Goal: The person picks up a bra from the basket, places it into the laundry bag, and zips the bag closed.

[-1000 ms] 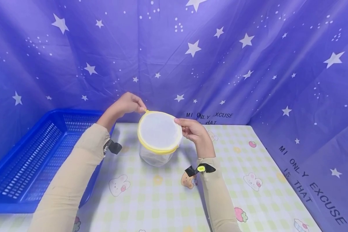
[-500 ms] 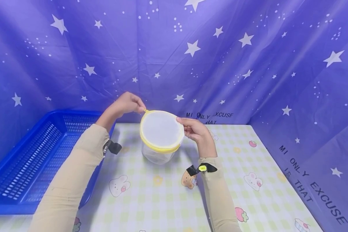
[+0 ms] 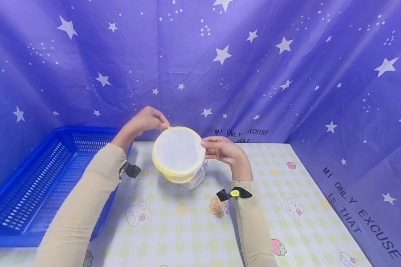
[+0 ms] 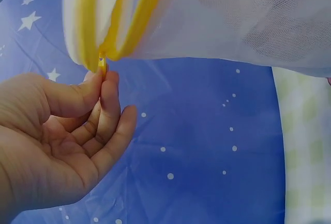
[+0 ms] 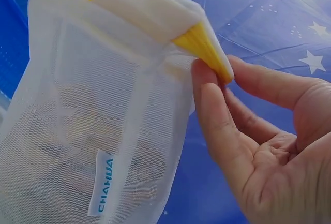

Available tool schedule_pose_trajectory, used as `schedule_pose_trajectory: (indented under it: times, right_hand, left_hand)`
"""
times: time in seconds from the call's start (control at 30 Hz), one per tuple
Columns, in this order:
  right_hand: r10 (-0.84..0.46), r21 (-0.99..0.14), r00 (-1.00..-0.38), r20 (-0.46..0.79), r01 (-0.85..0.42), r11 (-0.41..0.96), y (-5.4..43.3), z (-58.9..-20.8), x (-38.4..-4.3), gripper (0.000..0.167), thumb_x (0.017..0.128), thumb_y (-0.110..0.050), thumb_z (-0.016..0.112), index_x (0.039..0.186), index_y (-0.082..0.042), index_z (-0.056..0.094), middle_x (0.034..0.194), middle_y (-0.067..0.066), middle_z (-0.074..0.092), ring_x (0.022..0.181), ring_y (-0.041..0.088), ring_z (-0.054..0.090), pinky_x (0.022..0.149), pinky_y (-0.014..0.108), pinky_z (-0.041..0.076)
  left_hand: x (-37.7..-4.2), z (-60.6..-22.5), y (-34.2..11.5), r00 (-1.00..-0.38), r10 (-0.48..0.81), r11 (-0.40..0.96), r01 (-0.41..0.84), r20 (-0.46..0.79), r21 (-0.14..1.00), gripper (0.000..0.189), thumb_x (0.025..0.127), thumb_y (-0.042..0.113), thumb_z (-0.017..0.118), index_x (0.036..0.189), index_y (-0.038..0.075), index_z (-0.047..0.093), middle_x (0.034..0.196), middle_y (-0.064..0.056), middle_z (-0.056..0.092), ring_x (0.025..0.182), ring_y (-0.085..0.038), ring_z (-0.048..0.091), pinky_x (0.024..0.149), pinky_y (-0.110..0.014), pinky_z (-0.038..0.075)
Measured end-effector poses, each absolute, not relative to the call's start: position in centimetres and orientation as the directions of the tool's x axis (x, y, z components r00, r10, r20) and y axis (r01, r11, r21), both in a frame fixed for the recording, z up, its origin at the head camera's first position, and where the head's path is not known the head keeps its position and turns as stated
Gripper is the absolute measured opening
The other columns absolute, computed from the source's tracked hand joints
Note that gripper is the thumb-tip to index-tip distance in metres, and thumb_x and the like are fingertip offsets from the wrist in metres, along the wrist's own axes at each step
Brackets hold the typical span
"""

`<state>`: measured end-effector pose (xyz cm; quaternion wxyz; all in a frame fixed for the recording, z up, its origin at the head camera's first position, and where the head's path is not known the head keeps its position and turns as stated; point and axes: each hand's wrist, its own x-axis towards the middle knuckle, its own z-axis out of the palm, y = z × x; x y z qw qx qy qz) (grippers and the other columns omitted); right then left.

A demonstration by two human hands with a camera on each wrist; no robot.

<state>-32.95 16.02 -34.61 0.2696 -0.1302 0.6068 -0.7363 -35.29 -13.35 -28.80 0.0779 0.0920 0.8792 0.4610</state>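
A round white mesh bag (image 3: pixel 178 152) with a yellow zipper rim is held up above the table, its flat lid tilted toward me. My left hand (image 3: pixel 147 119) pinches the small yellow zipper pull (image 4: pixel 102 64) at the bag's far left edge between thumb and forefinger. My right hand (image 3: pixel 222 149) pinches the yellow rim (image 5: pixel 207 48) on the bag's right side. The mesh body (image 5: pixel 98 146) hangs below, with a white label reading CHAHUA. In the left wrist view the zipper (image 4: pixel 111 38) looks partly parted near the pull.
A large blue plastic crate (image 3: pixel 36 178) sits at the left, partly off the table. The table (image 3: pixel 187 222) has a checked cloth with cartoon prints. A purple starry curtain (image 3: pixel 254 66) closes off the back and right sides.
The bag has shifted slightly left and tilted, and its body has bunched up under the lid. The right hand followed left along the rim; the left hand stayed put.
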Motion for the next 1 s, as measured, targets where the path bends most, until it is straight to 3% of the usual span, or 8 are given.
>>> schedule_pose_trajectory:
  times: [0.2, 0.33, 0.57, 0.8, 1.0]
  right_hand:
    - [-0.489, -0.972, -0.864, -0.121, 0.202, -0.116, 15.8, -34.9, -33.2, 0.036, 0.105, 0.000, 0.048, 0.090, -0.013, 0.077, 0.088, 0.001, 0.077, 0.079, 0.014, 0.075, 0.075, 0.030, 0.063]
    - [-0.462, -0.971, -0.879, -0.121, 0.201, -0.129, 15.5, -34.9, -33.0, 0.034, 0.103, 0.002, 0.050, 0.091, -0.014, 0.077, 0.088, 0.000, 0.076, 0.078, 0.012, 0.074, 0.074, 0.028, 0.063]
    - [-0.456, -0.936, -0.878, -0.148, 0.273, -0.221, 15.2, -34.8, -32.8, 0.040, 0.102, 0.008, 0.047, 0.084, -0.011, 0.077, 0.082, 0.001, 0.075, 0.071, 0.011, 0.072, 0.070, 0.023, 0.061]
    - [-0.492, -0.880, -0.854, -0.170, 0.356, -0.315, 15.1, -34.9, -33.0, 0.042, 0.105, 0.007, 0.037, 0.087, -0.003, 0.074, 0.080, 0.005, 0.073, 0.068, 0.012, 0.070, 0.065, 0.020, 0.060]
    - [-0.500, -0.877, -0.847, -0.181, 0.369, -0.307, 15.1, -35.2, -33.3, 0.041, 0.104, 0.007, 0.038, 0.087, -0.004, 0.073, 0.080, 0.005, 0.073, 0.068, 0.012, 0.070, 0.065, 0.020, 0.060]
  left_hand:
    - [-35.0, -28.7, -12.9, -0.964, 0.260, 0.559, 0.096, -0.063, 0.824, 0.020, 0.092, 0.005, 0.068, 0.108, -0.006, 0.072, 0.113, -0.020, 0.072, 0.119, -0.037, 0.060, 0.112, -0.055, 0.044]
    - [-34.8, -28.7, -12.7, -0.959, 0.275, 0.555, 0.107, -0.061, 0.825, 0.020, 0.092, 0.004, 0.067, 0.107, -0.007, 0.072, 0.108, -0.018, 0.074, 0.118, -0.037, 0.061, 0.112, -0.054, 0.044]
    - [-34.9, -28.6, -12.8, -0.959, 0.274, 0.547, 0.094, -0.072, 0.832, 0.016, 0.091, 0.003, 0.067, 0.104, -0.005, 0.072, 0.104, -0.014, 0.074, 0.114, -0.034, 0.063, 0.111, -0.053, 0.046]
    - [-34.5, -27.5, -13.0, -0.954, 0.295, 0.527, 0.112, -0.058, 0.843, 0.015, 0.092, 0.003, 0.066, 0.103, -0.005, 0.072, 0.096, -0.009, 0.075, 0.106, -0.030, 0.064, 0.109, -0.055, 0.048]
    - [-34.7, -27.7, -13.0, -0.954, 0.290, 0.542, 0.099, -0.076, 0.834, 0.018, 0.092, 0.003, 0.065, 0.106, -0.007, 0.071, 0.098, -0.010, 0.075, 0.110, -0.032, 0.064, 0.110, -0.054, 0.047]
